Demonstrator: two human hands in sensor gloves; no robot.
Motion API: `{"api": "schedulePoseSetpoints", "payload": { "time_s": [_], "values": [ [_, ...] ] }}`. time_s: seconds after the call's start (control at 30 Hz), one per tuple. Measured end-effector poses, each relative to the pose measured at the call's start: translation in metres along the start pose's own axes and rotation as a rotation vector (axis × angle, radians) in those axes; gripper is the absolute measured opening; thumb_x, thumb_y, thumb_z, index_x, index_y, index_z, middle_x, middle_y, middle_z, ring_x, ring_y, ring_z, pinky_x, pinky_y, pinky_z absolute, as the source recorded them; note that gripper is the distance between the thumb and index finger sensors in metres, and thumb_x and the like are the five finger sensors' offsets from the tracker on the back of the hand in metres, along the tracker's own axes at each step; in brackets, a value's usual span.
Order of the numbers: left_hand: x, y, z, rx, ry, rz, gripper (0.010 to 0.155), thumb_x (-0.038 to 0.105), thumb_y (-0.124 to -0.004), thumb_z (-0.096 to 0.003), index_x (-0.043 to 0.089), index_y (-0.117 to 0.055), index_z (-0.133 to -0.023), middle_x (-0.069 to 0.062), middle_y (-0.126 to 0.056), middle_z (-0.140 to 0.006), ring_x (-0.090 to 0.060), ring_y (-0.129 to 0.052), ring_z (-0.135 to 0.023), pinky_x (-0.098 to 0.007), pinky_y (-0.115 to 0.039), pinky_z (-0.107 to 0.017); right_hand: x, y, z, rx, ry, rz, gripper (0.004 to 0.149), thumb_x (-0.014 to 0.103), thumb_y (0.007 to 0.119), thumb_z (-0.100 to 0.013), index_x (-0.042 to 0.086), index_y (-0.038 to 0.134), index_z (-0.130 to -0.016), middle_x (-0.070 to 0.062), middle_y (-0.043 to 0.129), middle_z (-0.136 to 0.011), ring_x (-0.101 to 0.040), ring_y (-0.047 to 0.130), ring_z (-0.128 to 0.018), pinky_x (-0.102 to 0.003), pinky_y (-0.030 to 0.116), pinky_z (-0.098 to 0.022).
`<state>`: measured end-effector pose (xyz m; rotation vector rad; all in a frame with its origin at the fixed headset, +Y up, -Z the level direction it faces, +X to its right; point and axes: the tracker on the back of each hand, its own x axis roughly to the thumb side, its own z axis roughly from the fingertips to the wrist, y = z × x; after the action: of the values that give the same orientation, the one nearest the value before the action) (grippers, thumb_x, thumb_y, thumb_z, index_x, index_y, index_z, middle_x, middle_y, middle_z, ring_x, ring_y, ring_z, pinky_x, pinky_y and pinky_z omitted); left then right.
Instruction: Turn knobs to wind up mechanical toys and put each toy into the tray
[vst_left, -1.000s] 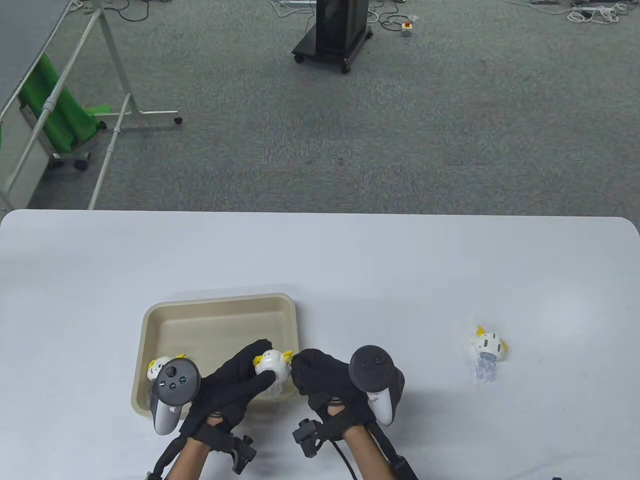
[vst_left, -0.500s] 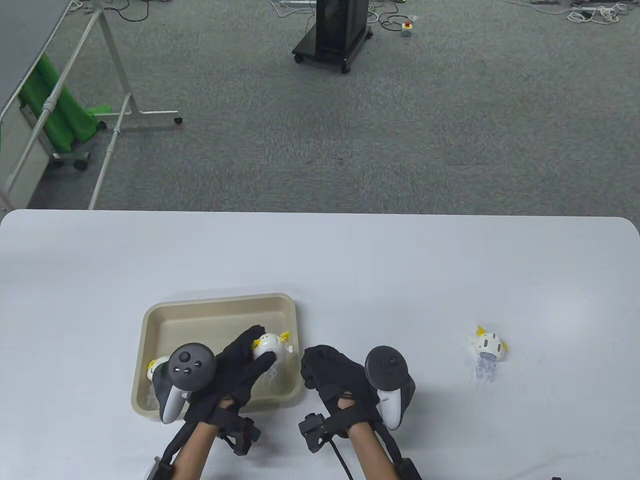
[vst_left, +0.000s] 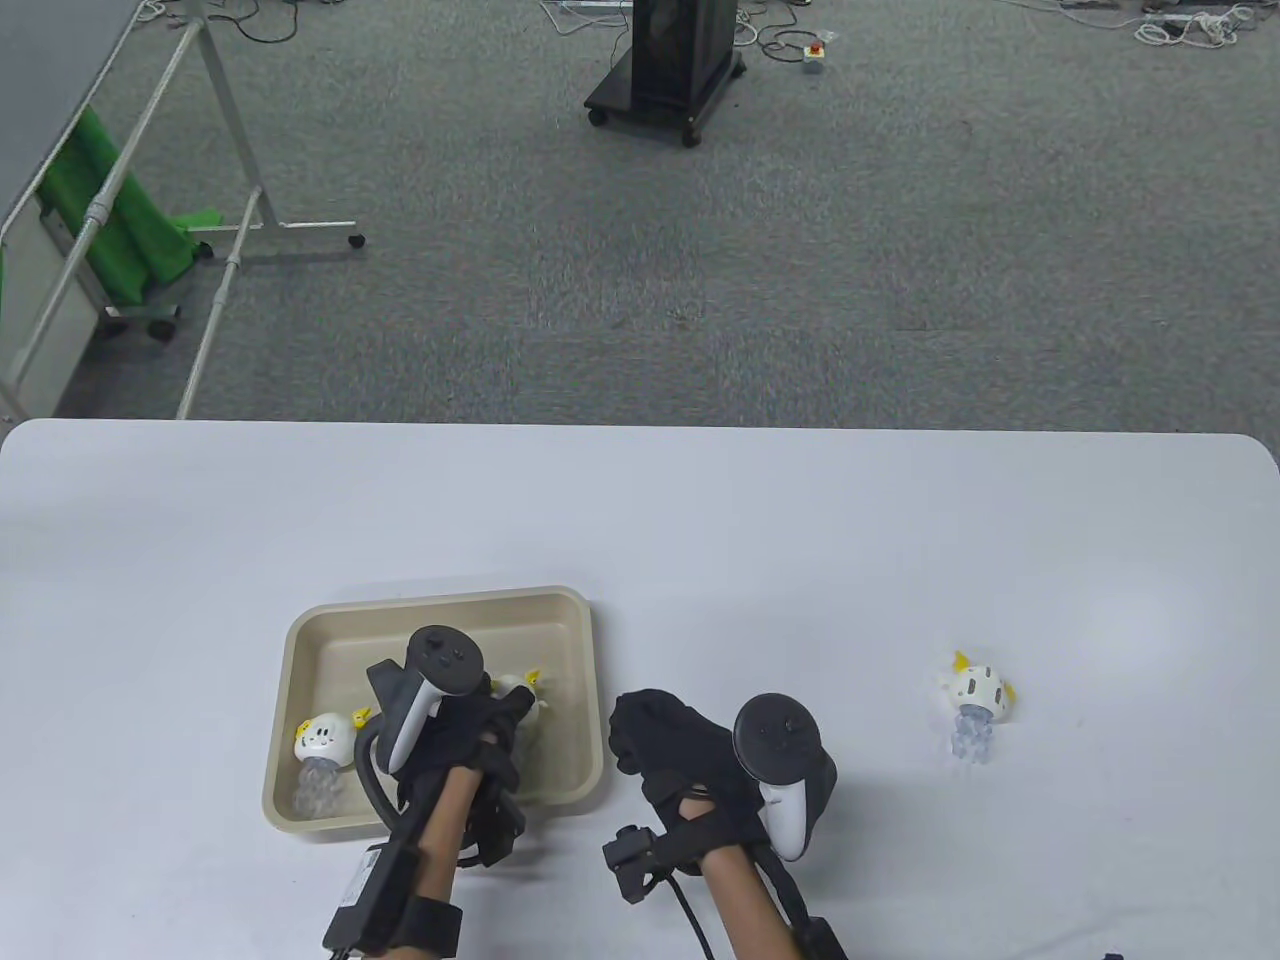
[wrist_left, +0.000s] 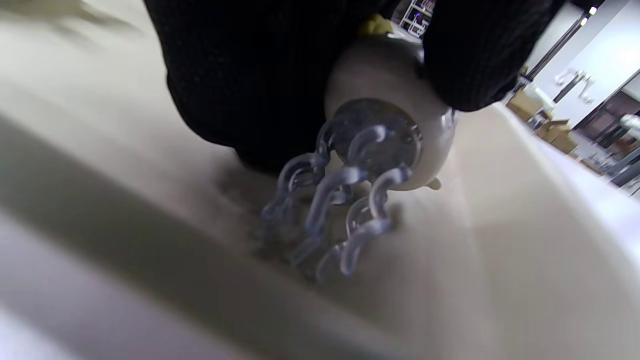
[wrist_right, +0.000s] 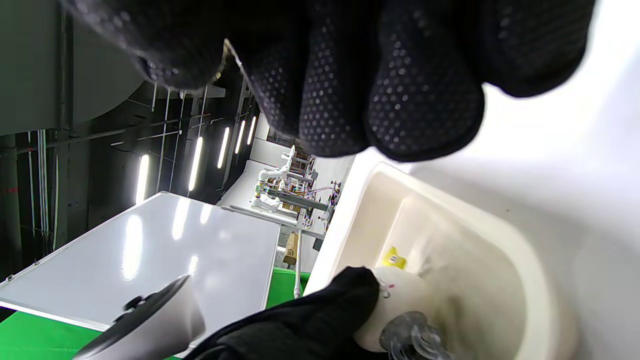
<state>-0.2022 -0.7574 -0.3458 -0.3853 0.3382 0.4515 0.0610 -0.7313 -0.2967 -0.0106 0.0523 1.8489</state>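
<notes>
My left hand reaches down into the beige tray and grips a white wind-up toy with yellow fins. In the left wrist view the fingers wrap the toy's round body while its clear legs touch the tray floor. A second, similar toy lies at the tray's left front. A third toy lies on the table far to the right. My right hand rests on the table just right of the tray, fingers loosely curled, holding nothing.
The white table stretches wide behind and to the right of the tray. Beyond its far edge lie grey carpet, a black wheeled stand and a white frame with green cloth.
My left hand has carried the toy from above the tray's right rim down into the tray, its wrist rolling over. My right hand has come off the toy and drawn back slightly to the right.
</notes>
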Motion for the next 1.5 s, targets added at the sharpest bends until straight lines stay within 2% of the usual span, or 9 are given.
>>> {"api": "schedulePoseSetpoints", "payload": {
  "time_s": [0.3, 0.43, 0.6, 0.73, 0.9, 1.0, 1.23, 1.37, 1.5],
  "values": [
    [0.008, 0.0, 0.007, -0.008, -0.021, -0.109, 0.08, 0.061, -0.074, -0.049, 0.004, -0.077, -0.105, -0.019, -0.092, -0.09, -0.038, -0.101, -0.071, -0.046, -0.089, -0.05, 0.0, 0.001, 0.001, 0.002, -0.009, -0.003, 0.052, 0.045, 0.074, -0.044, 0.005, 0.084, -0.075, -0.016, 0.095, -0.062, -0.034, 0.096, -0.044, -0.052, 0.08, -0.038],
    [0.011, 0.008, 0.029, 0.208, -0.185, -0.104, 0.085, 0.064, -0.071, -0.0492, 0.007, -0.065, -0.112, -0.021, -0.08, -0.102, -0.044, -0.093, -0.082, -0.049, -0.084, -0.058, 0.0, 0.0, 0.0, -0.002, -0.012, 0.007, 0.052, 0.045, 0.074, -0.044, 0.006, 0.084, -0.075, -0.016, 0.095, -0.063, -0.034, 0.096, -0.044, -0.052, 0.079, -0.038],
    [0.0, 0.013, 0.062, 0.476, -0.392, -0.052, 0.083, 0.064, -0.071, -0.0496, 0.012, -0.063, -0.114, -0.019, -0.073, -0.108, -0.048, -0.084, -0.091, -0.053, -0.079, -0.062, -0.001, -0.004, 0.001, -0.036, -0.019, 0.028, 0.052, 0.045, 0.074, -0.044, 0.005, 0.084, -0.075, -0.017, 0.095, -0.063, -0.035, 0.096, -0.045, -0.052, 0.079, -0.039],
    [-0.008, 0.017, 0.072, 0.58, -0.453, -0.067, 0.082, 0.063, -0.072, -0.0486, 0.011, -0.066, -0.112, -0.02, -0.073, -0.108, -0.05, -0.084, -0.09, -0.055, -0.078, -0.062, 0.003, -0.008, 0.001, -0.1, -0.051, 0.128, 0.053, 0.046, 0.075, -0.043, 0.005, 0.084, -0.076, -0.017, 0.094, -0.065, -0.036, 0.096, -0.046, -0.053, 0.079, -0.04],
    [-0.013, 0.015, 0.078, 0.595, -0.498, -0.007, 0.081, 0.062, -0.073, -0.0483, 0.01, -0.067, -0.111, -0.02, -0.073, -0.107, -0.05, -0.083, -0.09, -0.055, -0.078, -0.061, 0.015, -0.02, 0.004, -0.231, -0.104, 0.334, 0.057, 0.047, 0.075, -0.043, 0.005, 0.08, -0.081, -0.019, 0.091, -0.072, -0.039, 0.093, -0.053, -0.055, 0.076, -0.044],
    [-0.012, 0.014, 0.081, 0.595, -0.511, 0.006, 0.081, 0.062, -0.073, -0.0482, 0.011, -0.067, -0.111, -0.02, -0.074, -0.107, -0.05, -0.083, -0.09, -0.055, -0.078, -0.061, 0.027, -0.038, 0.003, -0.333, -0.077, 0.476, 0.061, 0.049, 0.075, -0.043, 0.006, 0.075, -0.087, -0.02, 0.086, -0.08, -0.041, 0.089, -0.061, -0.056, 0.073, -0.05],
    [-0.011, 0.013, 0.082, 0.587, -0.516, 0.009, 0.081, 0.062, -0.073, -0.0485, 0.011, -0.067, -0.111, -0.019, -0.074, -0.107, -0.049, -0.085, -0.089, -0.054, -0.079, -0.061, 0.036, -0.112, -0.018, -0.534, 0.204, 0.823, 0.069, 0.053, 0.074, -0.044, 0.012, 0.06, -0.099, -0.019, 0.069, -0.099, -0.042, 0.076, -0.081, -0.057, 0.063, -0.066],
    [-0.012, 0.013, 0.08, 0.572, -0.509, 0.024, 0.08, 0.061, -0.073, -0.0485, 0.011, -0.067, -0.111, -0.02, -0.074, -0.106, -0.049, -0.085, -0.089, -0.054, -0.079, -0.061, 0.022, -0.156, -0.029, -0.624, 0.345, 0.967, 0.072, 0.053, 0.073, -0.044, 0.013, 0.056, -0.101, -0.02, 0.064, -0.102, -0.043, 0.073, -0.084, -0.057, 0.06, -0.067],
    [-0.013, 0.013, 0.079, 0.567, -0.503, 0.038, 0.08, 0.061, -0.073, -0.0486, 0.011, -0.068, -0.111, -0.02, -0.074, -0.106, -0.05, -0.085, -0.089, -0.054, -0.079, -0.061, -0.008, -0.191, -0.035, -0.64, 0.516, 1.013, 0.076, 0.056, 0.072, -0.044, 0.014, 0.05, -0.104, -0.02, 0.057, -0.106, -0.043, 0.068, -0.089, -0.058, 0.057, -0.07]
  ]
}}
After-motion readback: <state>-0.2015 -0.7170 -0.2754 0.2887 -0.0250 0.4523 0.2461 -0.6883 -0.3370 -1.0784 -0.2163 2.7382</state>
